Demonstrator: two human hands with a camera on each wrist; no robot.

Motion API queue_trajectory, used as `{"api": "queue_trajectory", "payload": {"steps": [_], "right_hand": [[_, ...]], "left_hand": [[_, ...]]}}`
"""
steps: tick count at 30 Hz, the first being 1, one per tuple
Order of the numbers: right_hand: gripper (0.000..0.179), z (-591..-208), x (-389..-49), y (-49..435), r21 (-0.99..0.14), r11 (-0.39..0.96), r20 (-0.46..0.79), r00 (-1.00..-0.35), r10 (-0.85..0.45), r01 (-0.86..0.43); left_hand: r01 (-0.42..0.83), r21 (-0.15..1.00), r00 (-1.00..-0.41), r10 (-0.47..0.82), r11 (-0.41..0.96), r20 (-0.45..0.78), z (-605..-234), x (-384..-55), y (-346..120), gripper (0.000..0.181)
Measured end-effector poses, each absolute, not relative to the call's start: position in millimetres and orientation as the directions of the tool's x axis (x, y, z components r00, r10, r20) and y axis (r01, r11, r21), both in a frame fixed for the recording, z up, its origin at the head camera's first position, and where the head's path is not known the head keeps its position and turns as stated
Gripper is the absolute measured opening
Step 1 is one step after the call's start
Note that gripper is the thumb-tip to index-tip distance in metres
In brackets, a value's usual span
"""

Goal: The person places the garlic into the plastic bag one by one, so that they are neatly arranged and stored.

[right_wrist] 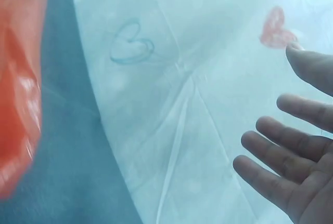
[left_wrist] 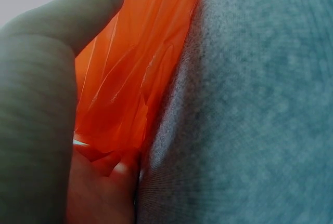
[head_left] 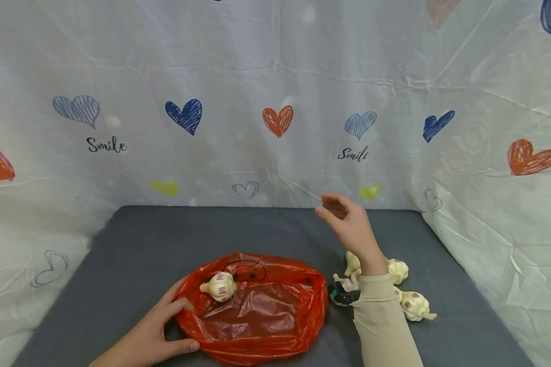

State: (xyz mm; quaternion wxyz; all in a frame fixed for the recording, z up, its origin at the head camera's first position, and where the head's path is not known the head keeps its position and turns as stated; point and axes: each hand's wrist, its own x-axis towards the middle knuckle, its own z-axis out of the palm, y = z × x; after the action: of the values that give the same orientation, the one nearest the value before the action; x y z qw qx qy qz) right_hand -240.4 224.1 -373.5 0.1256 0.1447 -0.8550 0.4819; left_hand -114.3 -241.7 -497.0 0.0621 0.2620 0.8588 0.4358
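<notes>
A red plastic bag (head_left: 252, 351) with its mouth spread wide sits on the dark table. One garlic bulb (head_left: 221, 286) shows within its opening, near the left rim; whether it rests on the bottom I cannot tell. My left hand (head_left: 153, 326) grips the bag's left side, fingers at the rim and thumb lower down; in the left wrist view the thumb (left_wrist: 93, 13) lies by the red plastic. Raised beyond the bag on the right, my right hand (head_left: 351, 227) holds nothing. Its fingers (right_wrist: 276, 156) are spread and relaxed in the right wrist view.
Several garlic bulbs (head_left: 415, 306) lie to the right of the bag, partly hidden by my right forearm and its sleeve (head_left: 383, 326). A dark grey cloth (head_left: 165, 234) covers the table. White sheeting (head_left: 275, 61) printed with hearts hangs behind and at both sides.
</notes>
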Motion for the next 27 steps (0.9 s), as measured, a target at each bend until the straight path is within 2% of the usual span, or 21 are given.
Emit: {"api": "queue_trajectory", "payload": {"steps": [16, 27], "right_hand": [[0.058, -390, -244, 272, -0.811, 0.518, 0.338, -0.941, 0.031, -0.274], [0.068, -401, -246, 294, -0.838, 0.522, 0.229, -0.971, 0.07, -0.16]], "left_hand": [[0.424, 0.775, -0.844, 0.516, 0.47, 0.149, -495, -115, -239, 0.038], [0.425, 0.762, -0.849, 0.508, 0.489, 0.147, -495, -115, -240, 0.039]]}}
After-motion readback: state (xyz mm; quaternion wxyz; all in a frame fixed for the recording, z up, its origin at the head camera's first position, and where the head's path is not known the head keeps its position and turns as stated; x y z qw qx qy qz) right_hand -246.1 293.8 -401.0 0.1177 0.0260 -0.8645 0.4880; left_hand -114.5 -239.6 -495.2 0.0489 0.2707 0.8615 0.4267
